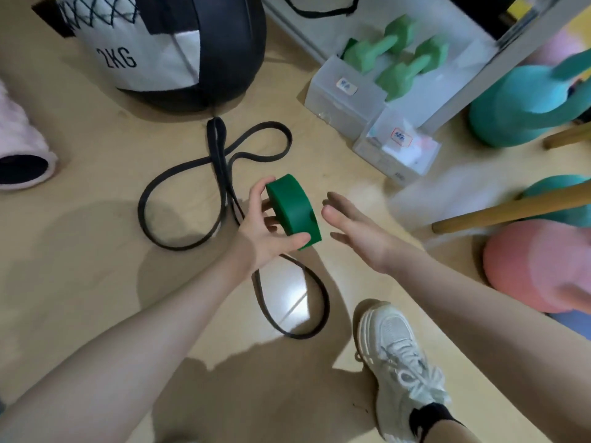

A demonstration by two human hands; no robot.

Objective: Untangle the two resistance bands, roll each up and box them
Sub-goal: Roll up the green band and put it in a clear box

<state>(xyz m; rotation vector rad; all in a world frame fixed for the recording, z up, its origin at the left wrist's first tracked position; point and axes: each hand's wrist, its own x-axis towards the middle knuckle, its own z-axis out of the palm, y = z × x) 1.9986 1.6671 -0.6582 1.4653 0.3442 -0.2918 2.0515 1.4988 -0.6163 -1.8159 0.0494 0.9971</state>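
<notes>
My left hand (265, 233) is the grip doing the work: its thumb and fingers curl round the rolled green band (294, 211), a tight, flattened coil held just above the floor (96, 251) at the centre of the frame. The thumb lies across the near end of the roll and the fingertips wrap its far side. My right hand (355, 230) hangs just to the right of the roll, apart from it, fingers straight and loosely spread, holding nothing.

Below and behind my left hand, the black band (179, 190) lies unrolled on the floor. It sprawls in several loops: one in the centre-left, one reaching toward the upper middle, and another running under my left wrist down to the lower middle of the frame. Its strands cross one another near the centre.

In the upper right of the frame, two translucent boxes (345, 100) sit side by side on the floor, each with a small label; I cannot read the labels. Two green dumbbells (403, 55) rest just behind the boxes. At the upper left stands a black and white ball (166, 46) marked 2KG, and a pink roll (22, 145) lies at the left edge. Teal and pink kettlebells (524, 100) crowd the right edge, with wooden bars (511, 209) crossing in front of them. My white shoe (403, 369) is planted at the lower right.
</notes>
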